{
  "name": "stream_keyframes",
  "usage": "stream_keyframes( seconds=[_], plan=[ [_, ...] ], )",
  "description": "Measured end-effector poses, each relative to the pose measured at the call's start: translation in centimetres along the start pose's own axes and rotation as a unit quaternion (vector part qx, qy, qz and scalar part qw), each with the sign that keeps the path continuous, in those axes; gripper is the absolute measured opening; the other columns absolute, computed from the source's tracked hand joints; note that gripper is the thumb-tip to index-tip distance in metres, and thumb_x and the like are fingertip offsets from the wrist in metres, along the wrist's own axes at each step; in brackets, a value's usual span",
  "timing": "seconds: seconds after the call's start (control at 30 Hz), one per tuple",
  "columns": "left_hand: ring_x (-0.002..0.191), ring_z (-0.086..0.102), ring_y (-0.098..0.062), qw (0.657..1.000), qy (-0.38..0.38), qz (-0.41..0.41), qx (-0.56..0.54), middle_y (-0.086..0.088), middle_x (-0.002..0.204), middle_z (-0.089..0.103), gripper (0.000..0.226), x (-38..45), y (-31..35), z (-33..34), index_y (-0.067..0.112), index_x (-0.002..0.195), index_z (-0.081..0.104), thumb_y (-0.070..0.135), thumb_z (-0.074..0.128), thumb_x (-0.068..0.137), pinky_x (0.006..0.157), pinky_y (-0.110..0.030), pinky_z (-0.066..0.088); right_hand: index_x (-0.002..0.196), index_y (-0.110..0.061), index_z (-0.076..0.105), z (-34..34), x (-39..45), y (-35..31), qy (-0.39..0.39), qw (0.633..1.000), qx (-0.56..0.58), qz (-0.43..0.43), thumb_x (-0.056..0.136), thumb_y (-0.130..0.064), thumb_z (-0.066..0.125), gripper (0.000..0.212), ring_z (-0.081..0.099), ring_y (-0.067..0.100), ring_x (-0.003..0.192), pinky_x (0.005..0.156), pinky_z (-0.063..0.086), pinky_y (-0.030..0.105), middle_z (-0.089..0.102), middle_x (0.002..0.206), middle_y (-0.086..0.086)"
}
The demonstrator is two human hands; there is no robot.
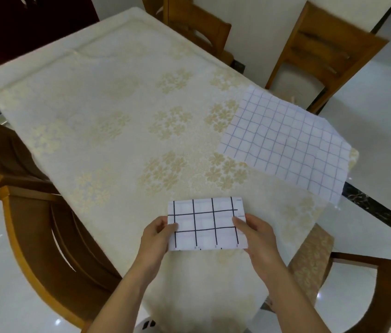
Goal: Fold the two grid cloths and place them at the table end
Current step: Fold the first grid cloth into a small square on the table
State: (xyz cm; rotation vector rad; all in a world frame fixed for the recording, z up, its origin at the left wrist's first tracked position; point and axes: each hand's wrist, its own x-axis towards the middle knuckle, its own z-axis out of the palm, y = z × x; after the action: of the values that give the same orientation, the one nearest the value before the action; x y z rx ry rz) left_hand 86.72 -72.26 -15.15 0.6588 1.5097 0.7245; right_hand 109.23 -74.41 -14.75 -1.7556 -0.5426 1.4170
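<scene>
- Standing at the far left, a wooden chair (52,236) is pushed against the long side of the table (98,97), which is covered by a cream tablecloth (122,145) with pale gold flower clusters.
- Gripping the left edge of the folded cloth (206,224), the left hand (157,239) has its thumb on top and its other fingers underneath, closed on the fabric.
- That cloth is white with a bold black grid, folded into a small rectangle, and held over the near end of the table, close to the person.
- The right hand (258,236) pinches the right edge of the same cloth the same way, thumb on top, closed on it.
- Further right and farther away, the second cloth (286,143), white with a fine blue grid, lies spread out and unfolded on the table's right corner, with one corner drooping over the edge.
- It is well apart from the folded one, and neither hand touches it.
- Behind it, two more wooden chairs (322,58) stand along the far right side on a glossy white floor (382,121).
</scene>
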Motion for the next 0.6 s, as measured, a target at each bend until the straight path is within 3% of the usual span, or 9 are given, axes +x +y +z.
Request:
stream_keyframes(
  seconds=[0.07,0.13,0.2,0.3,0.37,0.47,0.6],
  plan=[
    [0.077,0.054,-0.025,0.999,-0.007,0.036,0.000,-0.012,0.079,0.061,0.024,-0.6,1.5,-0.1,0.010,0.078,0.058,0.031,0.060,0.090,0.069,-0.039,0.038,0.096,-0.015,0.077,0.1,-1.0,-1.6,-0.002,1.000,0.011,-0.023,0.093,-0.015,0.066,0.011,0.072,0.031,0.097,0.089,0.057,0.054,0.077,0.099,0.008],
    [0.076,0.056,-0.021,0.996,0.002,0.090,0.029,-0.016,0.083,0.061,0.035,-1.4,3.0,0.0,0.006,0.082,0.058,0.039,0.055,0.094,0.069,-0.037,0.040,0.097,-0.015,0.075,0.5,-1.9,-3.1,0.007,0.998,0.003,-0.065,0.096,-0.019,0.063,0.013,0.072,0.029,0.096,0.087,0.058,0.052,0.077,0.098,0.008],
    [0.071,0.055,-0.012,0.988,0.019,0.142,0.065,-0.010,0.080,0.062,0.035,-2.3,4.4,0.2,0.005,0.085,0.058,0.035,0.049,0.102,0.065,-0.030,0.040,0.094,-0.019,0.073,1.1,-3.0,-4.6,0.030,0.993,-0.028,-0.114,0.098,-0.025,0.060,0.015,0.072,0.022,0.090,0.080,0.060,0.042,0.076,0.094,0.003],
    [0.064,0.047,-0.017,0.970,0.030,0.213,0.116,-0.004,0.070,0.050,0.037,-3.0,6.1,0.0,0.006,0.077,0.047,0.031,0.045,0.104,0.055,-0.032,0.038,0.091,-0.025,0.068,1.8,-4.4,-6.1,0.063,0.982,-0.060,-0.165,0.100,-0.031,0.056,0.016,0.070,0.016,0.082,0.065,0.055,0.030,0.073,0.089,0.000],
    [0.061,0.045,-0.020,0.959,0.034,0.247,0.132,-0.002,0.067,0.048,0.038,-3.2,6.8,-0.5,0.006,0.077,0.045,0.033,0.045,0.103,0.053,-0.038,0.038,0.090,-0.025,0.065,2.0,-5.3,-6.7,0.083,0.975,-0.074,-0.192,0.101,-0.035,0.054,0.018,0.067,0.018,0.078,0.063,0.053,0.037,0.071,0.086,0.003],
    [0.057,0.043,-0.018,0.952,0.028,0.271,0.143,0.010,0.059,0.045,0.036,-3.7,7.6,-1.2,0.014,0.073,0.045,0.034,0.046,0.103,0.053,-0.040,0.035,0.091,-0.022,0.064,2.0,-6.5,-7.1,0.101,0.965,-0.086,-0.228,0.101,-0.036,0.053,0.020,0.067,0.023,0.080,0.074,0.056,0.048,0.069,0.088,0.008],
    [0.057,0.041,-0.018,0.953,0.009,0.273,0.129,0.009,0.057,0.045,0.036,-4.8,8.1,-1.5,0.014,0.072,0.047,0.033,0.048,0.102,0.054,-0.040,0.033,0.092,-0.022,0.066,1.6,-8.0,-6.8,0.113,0.961,-0.074,-0.240,0.102,-0.030,0.052,0.019,0.068,0.028,0.082,0.073,0.056,0.048,0.071,0.087,0.005]
  ],
)
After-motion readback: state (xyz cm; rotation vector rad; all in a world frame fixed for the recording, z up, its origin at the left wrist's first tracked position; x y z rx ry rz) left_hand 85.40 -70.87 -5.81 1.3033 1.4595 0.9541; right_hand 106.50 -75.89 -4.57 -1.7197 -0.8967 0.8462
